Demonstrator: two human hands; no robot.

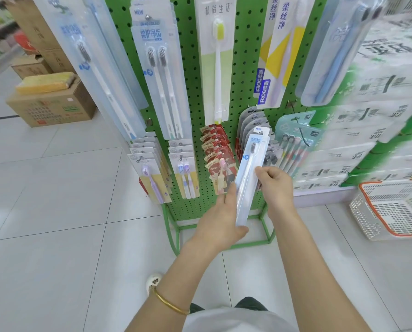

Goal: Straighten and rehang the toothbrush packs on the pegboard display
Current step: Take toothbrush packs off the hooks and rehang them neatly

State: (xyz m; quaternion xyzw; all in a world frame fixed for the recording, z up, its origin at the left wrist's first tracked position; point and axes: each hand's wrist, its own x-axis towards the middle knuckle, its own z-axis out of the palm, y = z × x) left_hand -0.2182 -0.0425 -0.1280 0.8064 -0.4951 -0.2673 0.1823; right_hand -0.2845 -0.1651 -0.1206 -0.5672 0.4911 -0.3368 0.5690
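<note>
A long clear toothbrush pack (248, 173) with a white-blue brush is held upright in front of the lower part of the green pegboard (245, 56). My left hand (221, 219) grips its lower end, thumb up along the left edge. My right hand (275, 185) pinches its right edge near the middle. Many other packs hang on the board: tall clear ones (161, 68) at the top, small red packs (215, 149) and grey packs (250, 123) on the lower pegs behind the held pack.
Stacked cardboard boxes (54, 104) stand on the tiled floor at the left. A white and orange shopping basket (391, 207) sits on the floor at the right, below stacked wrapped paper goods (379, 116). The green stand's base frame (176, 226) juts out under my hands.
</note>
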